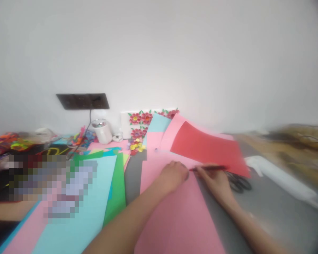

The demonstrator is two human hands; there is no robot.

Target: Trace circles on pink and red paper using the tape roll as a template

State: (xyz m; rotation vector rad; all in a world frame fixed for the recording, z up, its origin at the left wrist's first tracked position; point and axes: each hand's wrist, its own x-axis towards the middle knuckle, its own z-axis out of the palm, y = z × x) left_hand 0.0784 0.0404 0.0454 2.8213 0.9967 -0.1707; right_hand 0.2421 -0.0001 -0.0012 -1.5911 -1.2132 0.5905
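My right hand [214, 181] grips a dark pen [214, 168] in a writing hold, its tip at the edge of a pink sheet of paper [172, 218]. My left hand [175, 173] rests on that sheet, its fingers curled in close to the pen's tip. A small dark spot shows at the left fingertips, too blurred to name. Behind the hands, a red sheet [206, 144] lies over more pink paper [164, 139]. Black-handled scissors [240, 183] lie on the grey table just right of my right hand, partly hidden by it.
A white glue gun [283, 176] lies at the right. Light blue [95, 197] and green sheets [116, 190] are spread on the left. Behind stand a panel with red paper flowers [136, 119] and a white jar-like device [102, 132]. Another person's arm [5, 210] shows at the far left.
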